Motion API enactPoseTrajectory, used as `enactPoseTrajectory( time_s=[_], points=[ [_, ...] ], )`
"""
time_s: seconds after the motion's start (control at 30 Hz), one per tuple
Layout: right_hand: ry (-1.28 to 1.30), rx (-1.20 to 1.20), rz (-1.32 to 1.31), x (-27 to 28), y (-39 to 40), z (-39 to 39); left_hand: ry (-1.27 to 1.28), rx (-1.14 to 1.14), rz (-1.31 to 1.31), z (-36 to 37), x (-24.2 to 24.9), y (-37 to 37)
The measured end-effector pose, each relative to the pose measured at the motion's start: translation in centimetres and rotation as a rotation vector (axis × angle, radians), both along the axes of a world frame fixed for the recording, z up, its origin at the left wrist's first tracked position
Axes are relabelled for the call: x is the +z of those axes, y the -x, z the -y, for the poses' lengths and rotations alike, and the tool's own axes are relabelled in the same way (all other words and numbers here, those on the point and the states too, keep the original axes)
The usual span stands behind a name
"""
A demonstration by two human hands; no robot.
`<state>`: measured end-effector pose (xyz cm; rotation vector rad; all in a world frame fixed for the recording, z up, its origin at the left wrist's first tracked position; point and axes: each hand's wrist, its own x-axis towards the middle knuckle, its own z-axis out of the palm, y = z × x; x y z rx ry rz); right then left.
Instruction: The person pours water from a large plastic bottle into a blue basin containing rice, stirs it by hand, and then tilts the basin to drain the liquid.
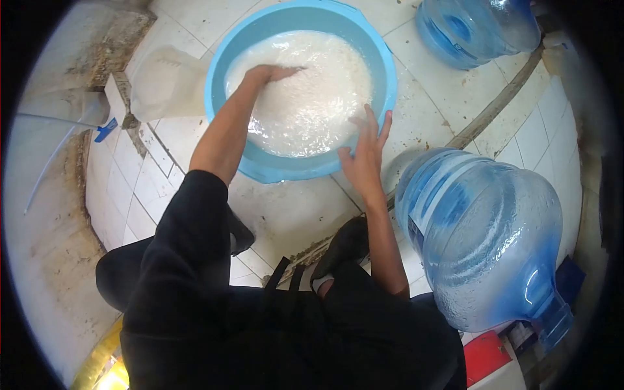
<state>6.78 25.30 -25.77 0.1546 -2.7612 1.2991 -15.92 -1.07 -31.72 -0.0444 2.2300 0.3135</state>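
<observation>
A light-blue plastic basin (386, 71) stands on the tiled floor in front of me. White grains that look like rice (325, 84) lie in cloudy water inside it. My left hand (265, 73) reaches over the basin's left side, its fingers dipping into the wet grains. Most of those fingers are hidden below the surface, so what they may hold does not show. At the lower right rim, my right hand (365, 153) has its fingers spread; they rest on or hover just over the rim and hold nothing.
A large clear-blue water bottle (487, 227) lies close on my right, and another bottle (474, 29) is at the upper right. A translucent whitish container (166, 84) sits left of the basin. A blue-headed tool (105, 130) leans farther left. Something red (484, 357) is at lower right.
</observation>
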Motion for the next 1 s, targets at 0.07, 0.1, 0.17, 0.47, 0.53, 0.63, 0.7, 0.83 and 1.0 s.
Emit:
enactPoseTrajectory(
  time_s=[0.07,0.1,0.17,0.47,0.53,0.63,0.7,0.83,1.0],
  points=[
    [-0.005,0.008,0.0,0.1,-0.1,0.1,-0.079,0.222,0.237,0.1,1.5,-2.5],
    [-0.02,0.007,0.002,0.1,0.1,0.0,-0.079,0.223,0.227,-0.1,1.6,-3.7],
    [-0.016,0.009,-0.011,-0.2,0.0,-0.2,-0.141,0.248,0.151,-0.1,-0.1,-6.0],
    [0.025,0.026,0.013,0.3,0.0,-0.1,-0.237,-0.179,-0.447,-10.3,1.3,-14.6],
    [0.008,0.022,0.014,0.5,0.1,0.0,-0.221,-0.214,-0.525,-11.5,0.5,-12.1],
    [-0.033,0.015,0.01,0.4,0.4,-0.1,-0.04,-0.442,-0.599,-12.4,0.8,-7.0],
    [-0.059,0.024,0.002,0.3,0.3,0.0,-0.117,-0.527,-0.569,-11.5,-2.0,-3.4],
    [0.074,-0.003,0.091,0.8,0.2,0.0,0.087,-0.56,-0.338,-12.3,-2.0,2.2],
    [0.009,-0.002,0.062,0.2,0.1,-0.2,0.063,-0.582,-0.147,-11.4,-4.0,3.4]
  ],
)
